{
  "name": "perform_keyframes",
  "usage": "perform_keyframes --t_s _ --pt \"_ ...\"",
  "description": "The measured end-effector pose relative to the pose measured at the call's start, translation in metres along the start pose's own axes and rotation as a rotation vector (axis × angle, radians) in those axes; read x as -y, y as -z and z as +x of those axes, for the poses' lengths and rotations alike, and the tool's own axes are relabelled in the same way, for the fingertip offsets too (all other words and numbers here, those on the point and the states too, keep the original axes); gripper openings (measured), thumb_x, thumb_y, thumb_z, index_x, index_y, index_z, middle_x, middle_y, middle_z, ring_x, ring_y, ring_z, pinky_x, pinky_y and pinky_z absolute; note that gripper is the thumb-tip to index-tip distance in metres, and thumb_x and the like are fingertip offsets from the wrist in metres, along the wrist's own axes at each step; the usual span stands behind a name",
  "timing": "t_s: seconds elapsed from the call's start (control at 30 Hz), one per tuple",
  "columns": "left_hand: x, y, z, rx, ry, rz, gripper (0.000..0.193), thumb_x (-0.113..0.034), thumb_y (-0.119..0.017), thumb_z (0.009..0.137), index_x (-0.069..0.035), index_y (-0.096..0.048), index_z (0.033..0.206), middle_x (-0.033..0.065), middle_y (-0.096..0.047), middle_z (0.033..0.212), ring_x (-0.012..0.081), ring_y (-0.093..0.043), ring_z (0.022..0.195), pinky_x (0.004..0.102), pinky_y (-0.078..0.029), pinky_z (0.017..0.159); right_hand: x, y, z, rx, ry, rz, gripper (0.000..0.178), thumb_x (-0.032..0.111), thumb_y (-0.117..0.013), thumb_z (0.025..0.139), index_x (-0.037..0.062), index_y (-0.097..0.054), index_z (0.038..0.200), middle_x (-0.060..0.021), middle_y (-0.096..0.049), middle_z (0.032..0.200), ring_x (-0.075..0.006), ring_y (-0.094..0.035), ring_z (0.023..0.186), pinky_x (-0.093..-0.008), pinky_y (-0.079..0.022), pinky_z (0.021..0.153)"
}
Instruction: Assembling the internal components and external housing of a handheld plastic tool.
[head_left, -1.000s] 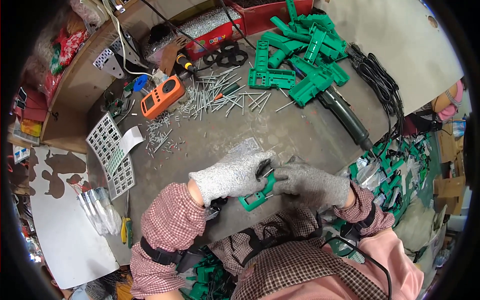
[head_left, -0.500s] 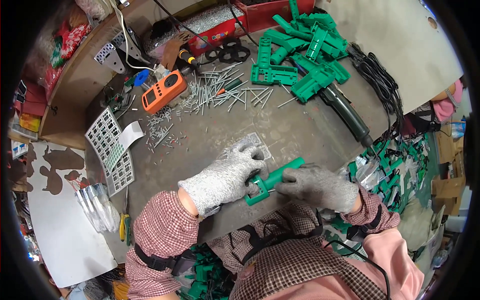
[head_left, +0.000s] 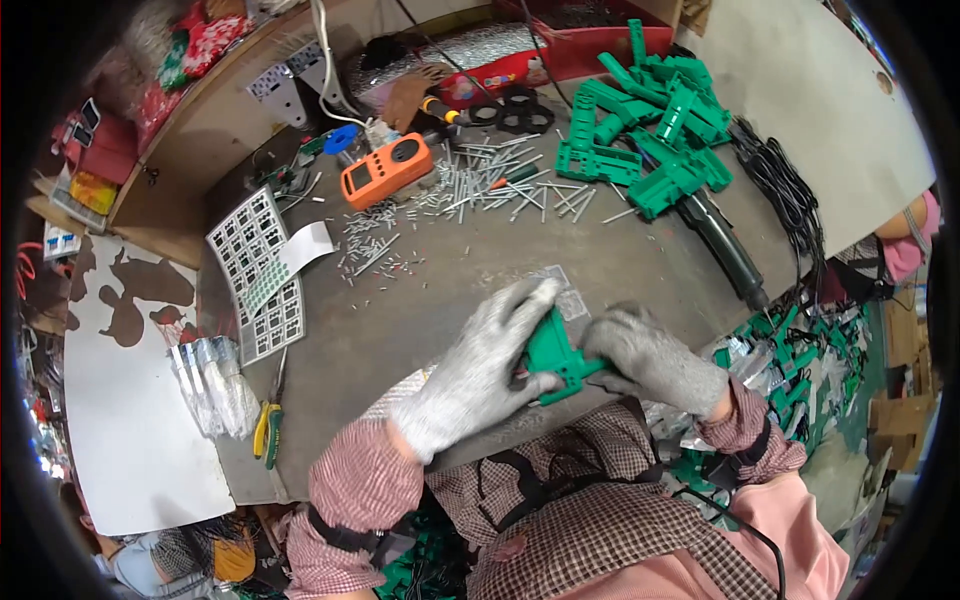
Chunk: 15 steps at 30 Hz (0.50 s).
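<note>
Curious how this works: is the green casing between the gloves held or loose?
Held: the left hand pinches the green casing between fingers and thumb.

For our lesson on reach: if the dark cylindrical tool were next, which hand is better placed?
Likely the right hand: both hold the green part, but it is nearer the tool than the left hand.

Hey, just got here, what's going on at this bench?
A person in grey gloves is handling a green plastic part near the front edge of the workbench. The left hand grips its left side, with the thumb at the lower edge, and the right hand holds its right end. Beyond them lie scattered metal pins, an orange device, a heap of similar green pieces and a dark cylindrical tool.
</note>
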<state>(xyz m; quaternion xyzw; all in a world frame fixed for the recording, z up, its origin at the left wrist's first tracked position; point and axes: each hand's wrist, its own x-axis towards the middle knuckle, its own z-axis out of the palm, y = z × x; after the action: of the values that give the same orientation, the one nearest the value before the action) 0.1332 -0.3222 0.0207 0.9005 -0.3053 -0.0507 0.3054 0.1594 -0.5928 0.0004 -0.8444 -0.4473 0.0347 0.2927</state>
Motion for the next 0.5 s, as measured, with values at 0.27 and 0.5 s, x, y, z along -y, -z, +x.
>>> perform_keyframes --t_s 0.27,0.5 --pt "0.006 -0.029 -0.077 -0.377 0.298 0.007 0.101 -0.035 -0.090 0.073 0.002 -0.039 0.151 0.0232 -0.057 0.138 0.0409 -0.056 0.125 0.0486 -0.042 0.109 -0.015 0.018 0.058 0.261 0.011 0.445 0.047 0.033 -0.082 0.085 0.0040 -0.057 0.112 -0.0138 -0.060 0.109 -0.0292 -0.061 0.102 -0.0395 -0.050 0.089" --pt "0.009 -0.034 -0.079 -0.428 0.300 0.041 0.071 -0.019 -0.085 0.073 -0.002 -0.053 0.134 0.0196 -0.064 0.126 0.0400 -0.060 0.117 0.0476 -0.047 0.103 -0.011 0.043 0.093 0.438 -0.031 0.303 0.053 0.033 -0.079 0.085 0.0012 -0.058 0.122 -0.0198 -0.064 0.114 -0.0365 -0.063 0.109 -0.0443 -0.050 0.091"
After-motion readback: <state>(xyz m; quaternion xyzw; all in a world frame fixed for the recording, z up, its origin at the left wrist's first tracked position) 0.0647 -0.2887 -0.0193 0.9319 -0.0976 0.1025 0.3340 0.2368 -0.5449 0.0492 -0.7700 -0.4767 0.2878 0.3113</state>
